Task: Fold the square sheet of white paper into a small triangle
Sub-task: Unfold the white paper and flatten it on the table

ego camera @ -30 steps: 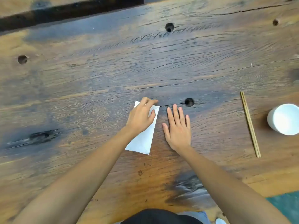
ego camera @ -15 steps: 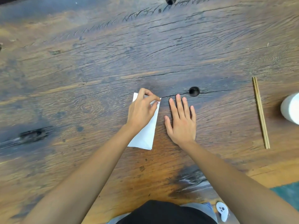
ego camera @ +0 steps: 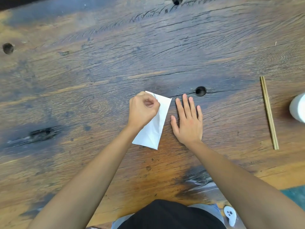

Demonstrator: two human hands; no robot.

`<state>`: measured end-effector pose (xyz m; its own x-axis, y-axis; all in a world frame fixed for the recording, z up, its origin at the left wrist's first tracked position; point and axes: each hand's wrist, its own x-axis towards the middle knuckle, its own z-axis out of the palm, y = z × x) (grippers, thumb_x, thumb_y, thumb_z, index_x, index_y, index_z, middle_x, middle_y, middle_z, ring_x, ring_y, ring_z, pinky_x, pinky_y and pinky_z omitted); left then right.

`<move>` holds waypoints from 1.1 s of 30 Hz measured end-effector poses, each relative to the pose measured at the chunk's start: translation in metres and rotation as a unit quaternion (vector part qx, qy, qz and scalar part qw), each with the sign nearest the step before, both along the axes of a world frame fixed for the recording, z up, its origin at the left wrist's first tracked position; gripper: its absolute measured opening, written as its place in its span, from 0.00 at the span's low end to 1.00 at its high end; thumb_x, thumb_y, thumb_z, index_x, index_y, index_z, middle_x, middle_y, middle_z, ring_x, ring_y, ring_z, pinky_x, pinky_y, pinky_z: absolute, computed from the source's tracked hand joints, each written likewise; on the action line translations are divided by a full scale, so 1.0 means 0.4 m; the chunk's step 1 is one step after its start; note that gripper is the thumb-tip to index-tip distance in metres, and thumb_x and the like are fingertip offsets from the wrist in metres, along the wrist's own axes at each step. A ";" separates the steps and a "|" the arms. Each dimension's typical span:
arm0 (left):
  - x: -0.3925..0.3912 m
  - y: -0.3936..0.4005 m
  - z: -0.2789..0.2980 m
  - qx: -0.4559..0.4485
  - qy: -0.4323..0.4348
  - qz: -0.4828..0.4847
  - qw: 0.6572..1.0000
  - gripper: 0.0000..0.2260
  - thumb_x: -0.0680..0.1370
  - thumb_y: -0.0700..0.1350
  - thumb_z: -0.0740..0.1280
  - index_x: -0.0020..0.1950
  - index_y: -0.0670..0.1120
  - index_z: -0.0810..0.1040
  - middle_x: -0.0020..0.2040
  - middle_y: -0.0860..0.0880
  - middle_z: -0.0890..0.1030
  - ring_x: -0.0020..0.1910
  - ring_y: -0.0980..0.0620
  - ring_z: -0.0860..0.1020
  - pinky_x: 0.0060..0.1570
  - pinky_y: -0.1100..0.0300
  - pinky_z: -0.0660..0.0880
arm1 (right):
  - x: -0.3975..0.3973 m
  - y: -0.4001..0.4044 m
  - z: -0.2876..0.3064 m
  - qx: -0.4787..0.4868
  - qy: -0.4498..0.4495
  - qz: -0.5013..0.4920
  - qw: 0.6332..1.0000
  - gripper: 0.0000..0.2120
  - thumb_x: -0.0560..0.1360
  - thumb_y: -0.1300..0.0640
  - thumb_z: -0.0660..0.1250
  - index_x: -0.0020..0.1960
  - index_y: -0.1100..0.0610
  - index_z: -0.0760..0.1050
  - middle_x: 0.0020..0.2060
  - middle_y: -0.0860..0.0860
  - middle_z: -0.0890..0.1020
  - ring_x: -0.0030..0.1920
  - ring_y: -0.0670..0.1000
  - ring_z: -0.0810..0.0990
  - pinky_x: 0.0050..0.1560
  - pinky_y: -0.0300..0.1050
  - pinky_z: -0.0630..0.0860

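- 2 bare hands are over a dark, weathered wooden table (ego camera: 99, 66) with knots and cracks
- White paper (ego camera: 156, 126) lies flat on the table near the middle of the view, folded into a long narrow shape that runs from a far edge beside the hands down to a near corner close to the left forearm
- Left hand (ego camera: 142, 109) rests on the far part of the paper, fingers curled in, thumb and fingertips pinched together on the paper's far left corner, where the sheet looks slightly lifted and crumpled
- Right hand (ego camera: 188, 121) lies palm down on the bare wood just beside the paper's right edge, fingers straight and a little spread, holding nothing; whether the thumb touches the paper cannot be told
- 1 round dark hole (ego camera: 200, 91) in the wood sits just beyond the right fingertips
- 2 wooden chopsticks (ego camera: 269, 113) lie side by side well to the right of the hands
- 1 white cup (ego camera: 298, 107) is cut off by the right edge, past the chopsticks
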<state>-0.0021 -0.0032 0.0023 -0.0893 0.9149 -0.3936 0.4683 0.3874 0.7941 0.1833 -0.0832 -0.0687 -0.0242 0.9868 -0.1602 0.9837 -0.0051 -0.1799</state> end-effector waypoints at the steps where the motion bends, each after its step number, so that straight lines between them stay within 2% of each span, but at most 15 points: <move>1: -0.006 0.002 0.005 -0.006 0.002 0.011 1.000 0.06 0.74 0.38 0.72 0.38 0.41 0.86 0.42 0.47 0.84 0.39 0.57 0.81 0.43 0.72 0.77 | 0.001 0.000 0.000 -0.001 0.002 0.001 1.000 0.32 0.84 0.42 0.53 0.84 0.49 0.52 0.84 0.51 0.52 0.84 0.52 0.49 0.82 0.57 0.51; 5: -0.031 0.016 0.013 -0.053 0.028 0.037 0.998 0.10 0.74 0.47 0.77 0.36 0.42 0.86 0.40 0.49 0.86 0.43 0.54 0.83 0.47 0.62 0.76 | 0.001 0.002 0.001 -0.003 0.006 0.002 1.000 0.32 0.84 0.42 0.53 0.84 0.49 0.51 0.84 0.51 0.52 0.84 0.52 0.49 0.82 0.57 0.51; 9: -0.052 0.021 0.014 -0.091 0.034 0.024 0.995 0.07 0.71 0.44 0.80 0.37 0.42 0.86 0.40 0.50 0.86 0.42 0.53 0.84 0.47 0.60 0.79 | 0.000 0.002 0.003 -0.002 0.007 0.001 1.000 0.32 0.84 0.42 0.52 0.84 0.49 0.52 0.84 0.51 0.52 0.84 0.52 0.50 0.82 0.57 0.51; 13: -0.067 0.022 0.014 -0.155 -0.006 0.030 0.987 0.04 0.71 0.40 0.79 0.42 0.46 0.85 0.37 0.48 0.85 0.37 0.56 0.80 0.40 0.62 0.76 | 0.000 0.002 0.005 -0.003 0.007 0.001 1.000 0.32 0.84 0.42 0.53 0.84 0.50 0.52 0.84 0.51 0.53 0.84 0.53 0.50 0.82 0.57 0.51; 17: -0.101 0.034 0.026 -0.203 -0.084 0.062 0.974 0.09 0.75 0.35 0.74 0.51 0.46 0.84 0.51 0.43 0.85 0.45 0.53 0.82 0.44 0.61 0.79 | 0.000 0.003 0.006 0.001 0.006 0.000 1.000 0.31 0.84 0.42 0.52 0.84 0.50 0.53 0.84 0.51 0.53 0.84 0.53 0.51 0.82 0.58 0.52; 19: -0.126 0.044 0.033 -0.192 -0.090 0.076 0.974 0.10 0.76 0.32 0.69 0.52 0.45 0.84 0.48 0.46 0.85 0.41 0.57 0.82 0.41 0.66 0.78 | 0.000 0.002 0.004 0.002 0.005 0.000 1.000 0.31 0.84 0.42 0.52 0.84 0.50 0.52 0.84 0.51 0.53 0.84 0.53 0.51 0.82 0.57 0.51; 22: -0.168 0.065 0.043 -0.172 -0.067 0.079 0.980 0.12 0.76 0.31 0.66 0.51 0.44 0.85 0.39 0.51 0.82 0.27 0.66 0.75 0.29 0.73 0.70 | 0.001 0.001 0.002 0.004 0.004 0.002 1.000 0.31 0.84 0.41 0.51 0.84 0.49 0.51 0.84 0.51 0.53 0.84 0.53 0.50 0.82 0.57 0.52; 24: -0.200 0.084 0.045 -0.169 -0.041 0.064 0.983 0.12 0.77 0.32 0.65 0.51 0.43 0.85 0.35 0.51 0.79 0.22 0.65 0.70 0.24 0.73 0.65 | 0.001 -0.001 -0.001 0.006 0.003 0.001 1.000 0.31 0.84 0.41 0.51 0.85 0.49 0.50 0.84 0.50 0.52 0.84 0.52 0.50 0.82 0.57 0.52; 26: -0.234 0.103 0.042 -0.167 -0.017 0.039 0.985 0.12 0.77 0.33 0.63 0.51 0.45 0.84 0.35 0.52 0.78 0.23 0.63 0.69 0.23 0.71 0.63 | 0.001 -0.001 -0.003 0.012 0.003 0.002 1.000 0.31 0.84 0.41 0.50 0.85 0.48 0.50 0.84 0.50 0.52 0.84 0.52 0.50 0.82 0.56 0.51; 28: -0.266 0.118 0.035 -0.164 0.007 0.003 0.987 0.12 0.77 0.34 0.63 0.51 0.45 0.84 0.37 0.50 0.79 0.23 0.61 0.66 0.24 0.69 0.61 | 0.002 -0.001 -0.006 0.014 0.003 0.003 1.000 0.31 0.85 0.40 0.49 0.85 0.48 0.50 0.84 0.50 0.52 0.84 0.52 0.50 0.82 0.56 0.51; 30: -0.289 0.134 0.030 -0.138 0.062 -0.051 0.987 0.12 0.77 0.35 0.63 0.53 0.44 0.85 0.36 0.52 0.79 0.24 0.60 0.66 0.26 0.67 0.65 | 0.004 -0.004 -0.009 0.017 0.004 0.003 1.000 0.30 0.85 0.40 0.48 0.85 0.48 0.50 0.84 0.50 0.52 0.84 0.52 0.50 0.82 0.56 0.51; 31: -0.296 0.141 0.029 -0.115 0.107 -0.083 0.984 0.11 0.77 0.35 0.64 0.53 0.43 0.85 0.35 0.55 0.78 0.27 0.59 0.69 0.31 0.68 0.68 | 0.005 -0.004 -0.010 0.018 0.004 0.002 1.000 0.30 0.85 0.40 0.48 0.85 0.48 0.50 0.84 0.50 0.52 0.84 0.52 0.50 0.82 0.56 0.51; 33: -0.308 0.145 0.023 -0.060 0.207 -0.135 0.967 0.11 0.77 0.37 0.64 0.55 0.44 0.84 0.39 0.53 0.79 0.41 0.51 0.76 0.51 0.62 0.74 | 0.004 -0.002 -0.011 0.018 0.004 -0.001 1.000 0.30 0.85 0.40 0.49 0.85 0.48 0.51 0.84 0.50 0.53 0.84 0.52 0.50 0.82 0.56 0.51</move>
<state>-0.1253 0.0546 0.0115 -0.0259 0.8773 -0.4793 0.8332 0.2839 0.4745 0.1850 -0.0838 -0.0729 -0.0239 0.9921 -0.1234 0.9822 0.0003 -0.1877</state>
